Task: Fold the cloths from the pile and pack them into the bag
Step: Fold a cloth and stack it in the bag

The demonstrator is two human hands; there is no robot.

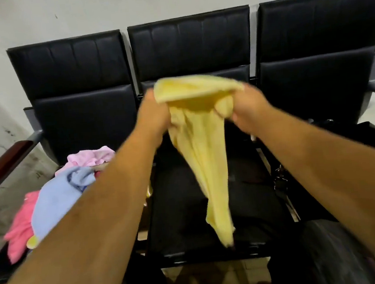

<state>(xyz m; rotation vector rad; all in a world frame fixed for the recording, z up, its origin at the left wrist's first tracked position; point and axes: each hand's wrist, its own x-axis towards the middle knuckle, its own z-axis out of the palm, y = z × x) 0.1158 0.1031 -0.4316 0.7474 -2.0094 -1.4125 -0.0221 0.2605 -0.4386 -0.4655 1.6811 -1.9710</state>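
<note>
We hold the yellow cloth (197, 154) in the air above the middle seat (185, 222). Our left hand (154, 115) and right hand (247, 111) are each bunched round its top edge, fingers curled into the fabric. The rest hangs in a limp, tapering tail toward that seat. It looks light, soft and floppy, so we judge it is best taken by two neighbouring corners and drawn taut. The pile (56, 191) lies left of the middle seat.
</note>
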